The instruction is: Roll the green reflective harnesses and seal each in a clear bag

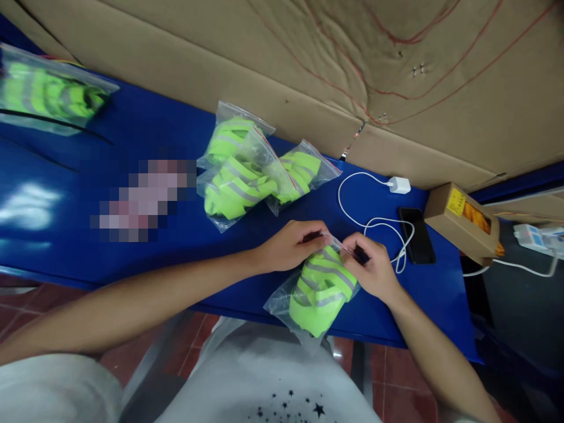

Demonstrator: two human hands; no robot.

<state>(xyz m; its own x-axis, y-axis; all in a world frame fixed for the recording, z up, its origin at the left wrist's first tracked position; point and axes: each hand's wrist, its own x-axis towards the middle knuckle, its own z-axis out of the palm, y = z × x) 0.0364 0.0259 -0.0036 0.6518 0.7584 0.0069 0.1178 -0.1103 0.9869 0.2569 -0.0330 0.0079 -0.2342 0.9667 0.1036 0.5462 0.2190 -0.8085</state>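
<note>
A clear zip bag (282, 299) holds a folded neon-yellow reflective vest (324, 288) with grey stripes. It lies near the front edge of the blue table. My left hand (293, 244) pinches the bag's top edge at its left part. At the right end of the same edge, the fingers of my right hand (370, 264) are closed on it too. Both hands are close together, thumbs toward each other. Just beyond them, several more bagged neon vests (238, 188) lie in an overlapping pile.
On the blue table (145, 264) are a white charger (400, 185) with its looped cable, a black phone (416, 235), a cardboard box (460, 220) and a pixelated patch. Another bagged vest (48, 94) lies far left. A cardboard wall (286, 76) with red wires rises behind.
</note>
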